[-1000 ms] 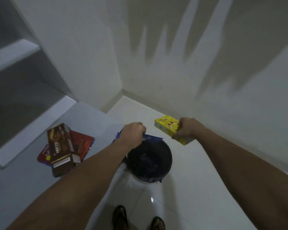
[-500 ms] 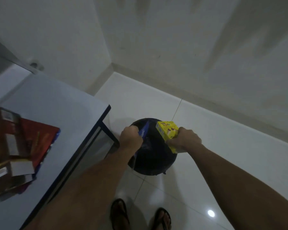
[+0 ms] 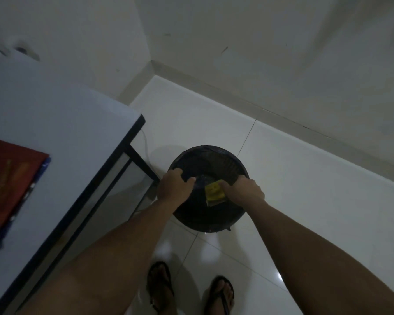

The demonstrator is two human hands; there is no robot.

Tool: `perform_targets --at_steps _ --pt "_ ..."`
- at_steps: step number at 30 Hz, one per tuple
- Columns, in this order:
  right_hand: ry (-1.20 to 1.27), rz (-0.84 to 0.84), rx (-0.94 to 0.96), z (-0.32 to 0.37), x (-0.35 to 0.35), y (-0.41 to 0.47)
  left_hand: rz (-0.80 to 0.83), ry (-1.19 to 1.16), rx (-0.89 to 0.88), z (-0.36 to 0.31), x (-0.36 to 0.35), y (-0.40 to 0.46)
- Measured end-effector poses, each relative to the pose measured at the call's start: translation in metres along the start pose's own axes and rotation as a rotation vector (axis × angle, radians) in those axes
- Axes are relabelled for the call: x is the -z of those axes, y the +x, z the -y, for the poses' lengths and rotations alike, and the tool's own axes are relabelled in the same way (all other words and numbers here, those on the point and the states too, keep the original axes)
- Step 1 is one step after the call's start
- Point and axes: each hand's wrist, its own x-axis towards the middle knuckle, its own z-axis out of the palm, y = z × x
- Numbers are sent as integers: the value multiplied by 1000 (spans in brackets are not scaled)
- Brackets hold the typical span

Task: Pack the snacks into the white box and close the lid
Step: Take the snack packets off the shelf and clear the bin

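Note:
My right hand (image 3: 243,189) grips a small yellow snack box (image 3: 214,192), held low inside the mouth of a round black bin (image 3: 228,160) on the floor. My left hand (image 3: 174,186) is curled over the bin's left side and pinches a dark blue packet (image 3: 200,180), which is hard to make out in the dim light. Red snack packs (image 3: 11,178) lie on the white table (image 3: 62,123) at the left. No white box is in view.
The bin stands on white floor tiles (image 3: 305,201) in a corner between two pale walls. The table's black frame (image 3: 143,162) runs just left of the bin. My feet in dark sandals (image 3: 189,292) stand at the bottom edge.
My view has tilted down toward the floor. Both hands have dropped from above the bin's rim into its mouth, carrying the yellow box and the blue packet down with them.

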Motion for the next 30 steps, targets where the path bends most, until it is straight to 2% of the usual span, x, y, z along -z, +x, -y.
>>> perform_targets --at_steps 5,10,16,20,24,30 --pt "-40 -1 106 25 56 -46 191 21 -58 -33 59 -35" --pt "-97 -9 249 69 141 -107 211 -21 -107 -87 138 -78" --pt "-233 -41 455 126 222 -184 63 -59 -152 -132 234 -126" --pt "-285 -26 576 161 244 -229 -37 -74 -144 -126 291 -155" --pt "-318 -2 691 202 237 -267 -176 -89 -83 -90 340 -181" --pt "-380 22 834 270 179 -312 -426 -143 127 10 387 -211"
